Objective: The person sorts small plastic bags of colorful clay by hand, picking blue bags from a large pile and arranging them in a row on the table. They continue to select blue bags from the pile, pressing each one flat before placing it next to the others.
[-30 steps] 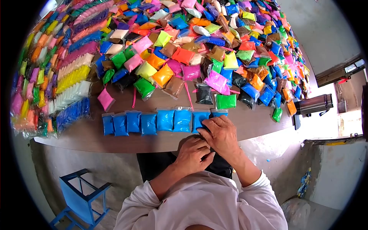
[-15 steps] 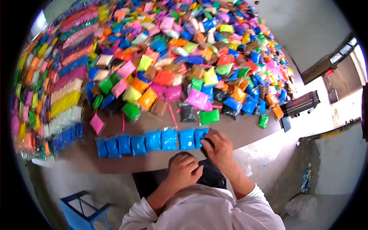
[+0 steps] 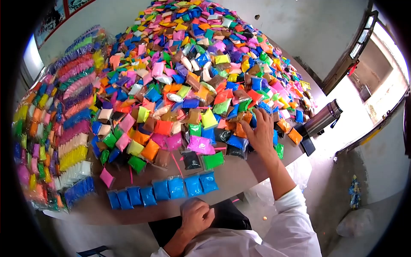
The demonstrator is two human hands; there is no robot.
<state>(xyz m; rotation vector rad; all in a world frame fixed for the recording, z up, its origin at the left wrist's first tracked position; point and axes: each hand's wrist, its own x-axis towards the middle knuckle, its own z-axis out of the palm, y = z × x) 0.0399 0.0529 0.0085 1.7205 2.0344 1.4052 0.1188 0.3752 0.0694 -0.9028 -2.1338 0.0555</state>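
A row of blue packets in clear plastic lies along the near edge of the table. Just below its right part, my left hand rests at the table edge with curled fingers and nothing visible in it. My right hand reaches over the near right side of a big heap of coloured packets. Its thumb and fingers are apart, touching or just above orange and blue packets; what lies under the fingertips is partly hidden. A green packet and a magenta packet lie to its left.
Sorted rows of packets fill the table's left side, beside bagged mixed packets. A steel flask lies or leans at the right table edge next to a dark flat object. A plastic bag sits on the floor.
My right hand has left the right end of the blue row and moved up into the heap. The view has shifted upward. My left hand stays near the table edge.
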